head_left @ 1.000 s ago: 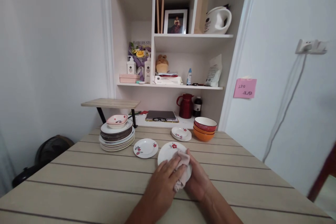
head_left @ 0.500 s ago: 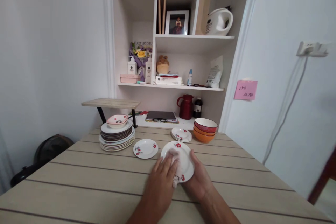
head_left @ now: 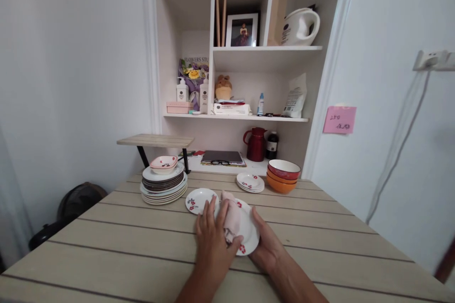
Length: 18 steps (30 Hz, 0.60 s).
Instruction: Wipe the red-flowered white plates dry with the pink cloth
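My right hand (head_left: 267, 246) grips the right edge of a small white plate (head_left: 250, 228) with red flowers, holding it tilted above the table. A crumpled pale pink cloth (head_left: 232, 218) lies against the left part of that plate. My left hand (head_left: 214, 236) has the cloth between its thumb and index finger, while its other fingers are spread to the left. Behind those fingertips, a similar flowered plate (head_left: 199, 199) rests on the table and is partly covered by them.
To the left stands a stack of plates (head_left: 165, 188) topped with a pink-rimmed dish (head_left: 163, 164), beside a small raised wooden stand (head_left: 156, 140). Further back are several small stacked plates (head_left: 250, 182) and a stack of red and orange bowls (head_left: 282, 177). A red jug (head_left: 255, 144) stands behind.
My left hand has spread its fingers and shifted slightly left, and the cloth is more bunched up. The held plate has turned and dropped a little lower. The camera view has shifted slightly.
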Each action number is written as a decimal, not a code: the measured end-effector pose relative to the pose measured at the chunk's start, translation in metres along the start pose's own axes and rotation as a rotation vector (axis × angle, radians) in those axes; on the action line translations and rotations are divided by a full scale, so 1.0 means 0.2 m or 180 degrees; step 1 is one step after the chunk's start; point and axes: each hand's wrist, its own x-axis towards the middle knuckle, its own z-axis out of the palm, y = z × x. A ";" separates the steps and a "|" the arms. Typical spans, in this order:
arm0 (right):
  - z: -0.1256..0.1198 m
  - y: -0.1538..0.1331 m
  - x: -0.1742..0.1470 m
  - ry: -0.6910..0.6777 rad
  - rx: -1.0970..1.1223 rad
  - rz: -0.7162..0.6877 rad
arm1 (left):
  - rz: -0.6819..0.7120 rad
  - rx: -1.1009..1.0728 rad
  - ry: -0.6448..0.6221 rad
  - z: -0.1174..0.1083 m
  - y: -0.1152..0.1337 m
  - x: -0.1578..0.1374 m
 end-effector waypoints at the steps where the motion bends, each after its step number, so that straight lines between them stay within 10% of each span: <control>1: 0.00 0.00 0.00 -0.0029 -0.0016 0.0001 | -0.0097 -0.0048 0.0010 0.01 -0.01 0.00; 11: -0.03 0.03 0.01 0.0492 -0.0509 -0.0792 | 0.0527 -0.1243 -0.0631 -0.07 -0.01 0.00; 15: -0.05 -0.06 0.02 0.0753 -0.0100 -0.0785 | -0.0556 -0.2771 -0.0029 -0.06 -0.03 0.07; 18: -0.05 -0.12 0.01 0.0660 0.0035 -0.0913 | -0.1806 -0.4235 -0.0368 -0.03 0.02 0.13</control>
